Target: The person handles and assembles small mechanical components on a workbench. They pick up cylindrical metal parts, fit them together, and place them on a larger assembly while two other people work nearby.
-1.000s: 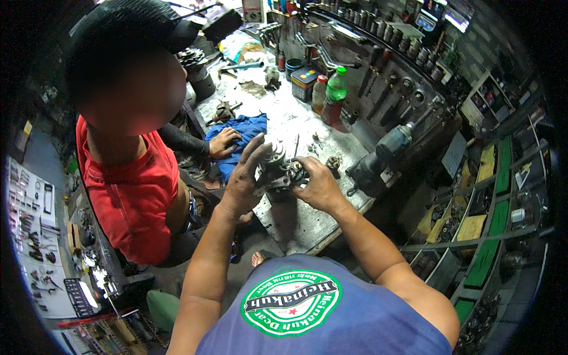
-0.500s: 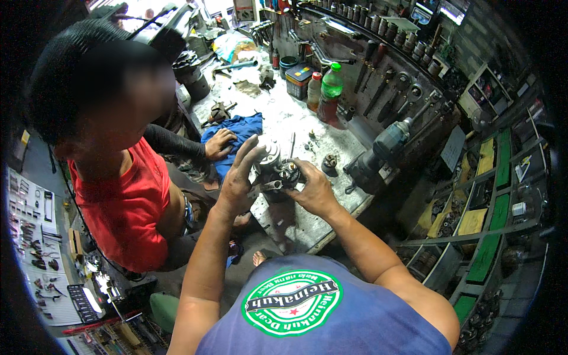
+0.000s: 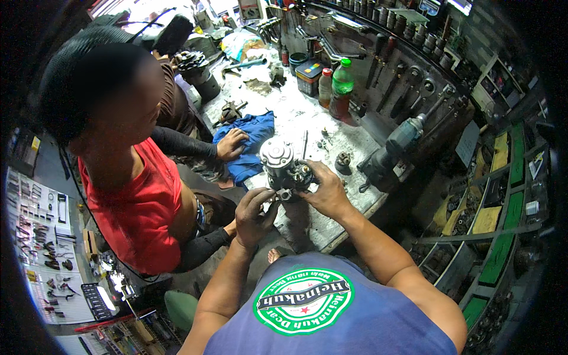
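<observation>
On the scuffed pale surface (image 3: 287, 112), a cylindrical dark-metal motor (image 3: 276, 174) stands upright, silvery cap (image 3: 277, 152) upward; left hand (image 3: 253, 217) pinches ring-ended metal piece (image 3: 285, 194), right hand (image 3: 325, 192) grips motor's side.

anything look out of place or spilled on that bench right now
Nothing looks plainly spilled, and the metal assembly at the right hand shows no obvious damage. Mildly odd: the green-capped bottle and red-capped bottle stand upright on a workbench with loose metal parts, where drips or knocks seem possible.
</observation>
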Demonstrator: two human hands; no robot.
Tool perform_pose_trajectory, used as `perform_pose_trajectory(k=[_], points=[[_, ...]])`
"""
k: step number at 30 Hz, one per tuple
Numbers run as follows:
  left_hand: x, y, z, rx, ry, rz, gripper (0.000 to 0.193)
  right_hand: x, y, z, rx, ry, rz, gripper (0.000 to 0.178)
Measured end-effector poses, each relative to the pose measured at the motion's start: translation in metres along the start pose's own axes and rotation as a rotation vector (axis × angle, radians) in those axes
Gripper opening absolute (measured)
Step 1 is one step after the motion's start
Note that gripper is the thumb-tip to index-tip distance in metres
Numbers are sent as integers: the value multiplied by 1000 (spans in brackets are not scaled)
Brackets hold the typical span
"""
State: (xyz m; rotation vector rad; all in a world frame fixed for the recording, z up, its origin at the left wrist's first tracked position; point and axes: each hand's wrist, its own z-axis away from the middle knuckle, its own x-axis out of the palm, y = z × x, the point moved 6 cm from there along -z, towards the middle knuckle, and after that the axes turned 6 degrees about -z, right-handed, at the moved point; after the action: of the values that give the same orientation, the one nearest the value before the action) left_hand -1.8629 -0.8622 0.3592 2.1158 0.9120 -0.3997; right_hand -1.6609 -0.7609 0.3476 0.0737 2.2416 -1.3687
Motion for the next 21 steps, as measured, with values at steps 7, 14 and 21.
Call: perform_pose_trajectory(k=[7, 14, 21], points=[[5, -28, 18, -691, 149, 427, 17, 2, -1, -2, 30, 1, -33, 75], [17, -40, 9, -703, 59, 400, 26, 4, -3, -5, 34, -7, 7, 73], [15, -15, -8, -206, -25, -178, 21, 6, -5, -5, 34, -2, -1, 75]])
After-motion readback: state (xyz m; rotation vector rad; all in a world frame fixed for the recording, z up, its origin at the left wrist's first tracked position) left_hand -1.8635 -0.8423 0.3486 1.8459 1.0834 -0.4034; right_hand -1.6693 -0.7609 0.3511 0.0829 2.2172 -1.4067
